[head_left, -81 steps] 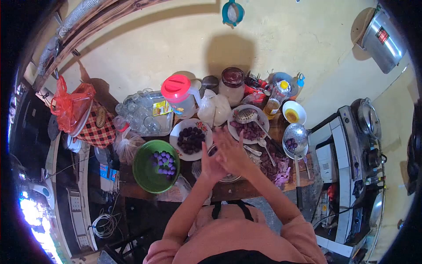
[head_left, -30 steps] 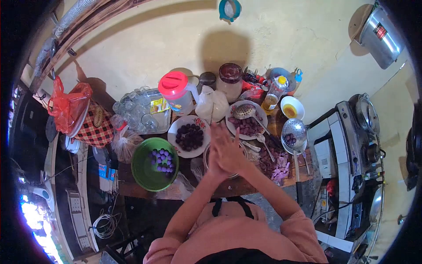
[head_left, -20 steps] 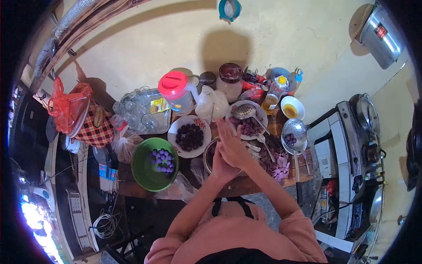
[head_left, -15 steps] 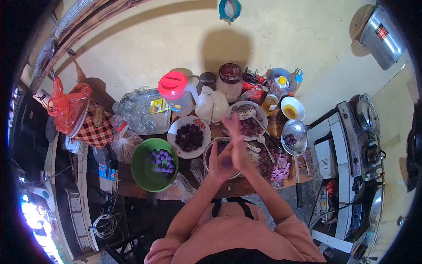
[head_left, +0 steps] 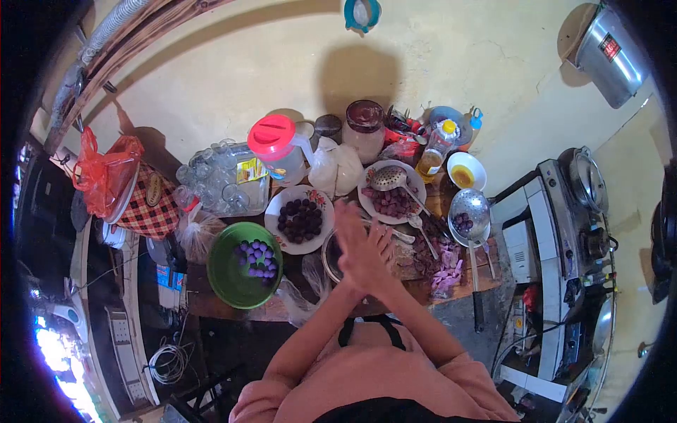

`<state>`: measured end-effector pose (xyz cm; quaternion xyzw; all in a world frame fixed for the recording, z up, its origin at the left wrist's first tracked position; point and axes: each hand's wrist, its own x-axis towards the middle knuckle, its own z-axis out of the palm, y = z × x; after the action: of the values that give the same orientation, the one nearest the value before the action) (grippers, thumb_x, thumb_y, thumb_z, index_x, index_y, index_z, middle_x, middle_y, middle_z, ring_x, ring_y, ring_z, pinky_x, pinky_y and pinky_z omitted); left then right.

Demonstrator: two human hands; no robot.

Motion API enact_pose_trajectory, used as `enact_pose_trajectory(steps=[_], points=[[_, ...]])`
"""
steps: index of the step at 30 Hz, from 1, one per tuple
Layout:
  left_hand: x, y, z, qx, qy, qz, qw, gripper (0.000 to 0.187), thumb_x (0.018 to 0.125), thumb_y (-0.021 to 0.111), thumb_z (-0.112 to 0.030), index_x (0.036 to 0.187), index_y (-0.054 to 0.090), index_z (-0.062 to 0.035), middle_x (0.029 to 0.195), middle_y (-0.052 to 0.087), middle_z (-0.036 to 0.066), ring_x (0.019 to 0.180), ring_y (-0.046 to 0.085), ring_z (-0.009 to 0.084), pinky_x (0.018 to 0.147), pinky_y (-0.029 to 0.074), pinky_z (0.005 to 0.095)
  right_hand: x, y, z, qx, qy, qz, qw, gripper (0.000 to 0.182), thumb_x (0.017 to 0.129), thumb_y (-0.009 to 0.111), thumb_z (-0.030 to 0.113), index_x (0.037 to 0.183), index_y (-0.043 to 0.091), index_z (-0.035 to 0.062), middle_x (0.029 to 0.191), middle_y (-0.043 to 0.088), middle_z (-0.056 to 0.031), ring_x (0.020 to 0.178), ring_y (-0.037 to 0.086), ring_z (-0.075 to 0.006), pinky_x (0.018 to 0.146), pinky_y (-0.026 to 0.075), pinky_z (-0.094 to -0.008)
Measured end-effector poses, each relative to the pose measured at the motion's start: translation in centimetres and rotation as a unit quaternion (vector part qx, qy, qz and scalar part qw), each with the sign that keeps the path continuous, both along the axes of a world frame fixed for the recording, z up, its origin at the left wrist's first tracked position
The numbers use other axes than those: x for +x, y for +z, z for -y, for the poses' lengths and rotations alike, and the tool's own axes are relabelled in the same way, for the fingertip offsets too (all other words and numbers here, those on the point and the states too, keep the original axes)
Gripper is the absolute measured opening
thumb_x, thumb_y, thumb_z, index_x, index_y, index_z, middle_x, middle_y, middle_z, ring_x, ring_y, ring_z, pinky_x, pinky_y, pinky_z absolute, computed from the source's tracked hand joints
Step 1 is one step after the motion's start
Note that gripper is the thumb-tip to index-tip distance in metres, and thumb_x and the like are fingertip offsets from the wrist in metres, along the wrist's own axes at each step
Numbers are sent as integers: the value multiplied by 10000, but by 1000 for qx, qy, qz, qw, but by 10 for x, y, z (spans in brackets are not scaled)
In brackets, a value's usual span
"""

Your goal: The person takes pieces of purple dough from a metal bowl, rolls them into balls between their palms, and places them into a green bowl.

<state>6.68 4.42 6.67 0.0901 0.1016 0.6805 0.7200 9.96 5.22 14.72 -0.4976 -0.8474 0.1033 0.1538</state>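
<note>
My right hand (head_left: 357,245) lies across my left hand (head_left: 384,244), palm against palm, with the fingers of both stretched out. Anything between the palms is hidden. Both hands are above a clear-rimmed bowl (head_left: 327,262), and they cover most of it. Left of it, a green basin (head_left: 224,282) holds several light purple balls (head_left: 258,258). Darker purple balls (head_left: 299,218) fill a flowered white plate (head_left: 277,243). Purple cubes (head_left: 390,203) lie on another plate (head_left: 417,182) beyond my hands, under a slotted spoon (head_left: 388,178).
At the back stand a red-lidded pitcher (head_left: 273,141), white plastic bags (head_left: 336,168), a jar (head_left: 364,134) and an oil bottle (head_left: 437,149). Purple strips (head_left: 447,271) lie at the table's right, near a long-handled strainer (head_left: 471,206). The stove (head_left: 564,233) stands further right.
My hands have shifted from crossed and partly apart to pressed flat together. The right hand has turned over the left, whose fingertips now show to its right.
</note>
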Motion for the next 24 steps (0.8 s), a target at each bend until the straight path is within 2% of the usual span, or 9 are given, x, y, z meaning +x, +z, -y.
enact_pose_trajectory(steps=[4,6,9,10,13,16,18,21,24], points=[[0,2,2,125,43,-32,991,638,890,296,-561,1438,141,-273,1493,157,20,1363,148,282,1070,161,501,24,32,-10,52,143,56,987,696,772,495,307,1414,261,171,1491,144,-101,1377,131,-288,1040,45,-617],[-4,13,4,99,-36,56,993,684,856,359,-577,1435,147,-280,1490,166,22,1352,174,300,1059,189,508,8,19,-11,19,51,-42,998,705,747,520,259,1404,282,162,1487,158,-95,1377,132,-288,1034,33,-629],[-14,28,1,62,-154,184,969,758,805,455,-600,1430,156,-292,1486,180,25,1335,214,327,1043,232,518,8,35,-1,27,171,-93,981,701,736,535,244,1391,305,147,1484,164,-97,1377,120,-303,1020,6,-651],[-20,21,0,49,-114,111,986,758,804,452,-603,1430,150,-299,1486,179,28,1335,214,325,1046,228,516,10,44,3,38,252,-92,963,696,737,537,248,1387,311,142,1483,164,-100,1377,113,-311,1014,-5,-659],[-25,34,3,15,-36,-16,999,744,819,425,-602,1433,134,-298,1488,168,43,1340,201,325,1057,213,513,15,19,-17,93,156,78,980,721,776,507,378,1427,218,271,1494,147,-95,1350,162,-377,999,73,-680],[-8,61,6,54,-76,51,994,738,842,332,-627,1439,128,-245,1495,131,57,1354,171,305,1075,168,510,3,5,-19,23,96,-58,993,703,778,511,374,1419,243,267,1489,164,-93,1356,173,-334,995,77,-683],[-22,23,1,148,-127,93,976,806,820,236,-709,1442,131,-207,1505,88,44,1361,169,250,1093,113,500,6,1,-5,149,161,-162,962,705,773,520,374,1416,248,274,1490,157,-97,1353,164,-359,991,72,-689],[-38,67,4,-46,-69,-50,995,783,839,319,-662,1439,154,-187,1486,153,78,1348,204,288,1059,217,503,22,0,-22,90,151,-94,980,645,804,493,391,1386,312,179,1469,188,-134,1356,137,-370,995,25,-685],[-30,48,6,19,-73,-27,997,789,826,318,-682,1428,196,-186,1472,197,82,1327,251,270,1053,232,496,30,1,-23,36,178,-17,983,631,821,467,411,1374,338,138,1456,214,-147,1353,138,-373,1003,9,-676]])
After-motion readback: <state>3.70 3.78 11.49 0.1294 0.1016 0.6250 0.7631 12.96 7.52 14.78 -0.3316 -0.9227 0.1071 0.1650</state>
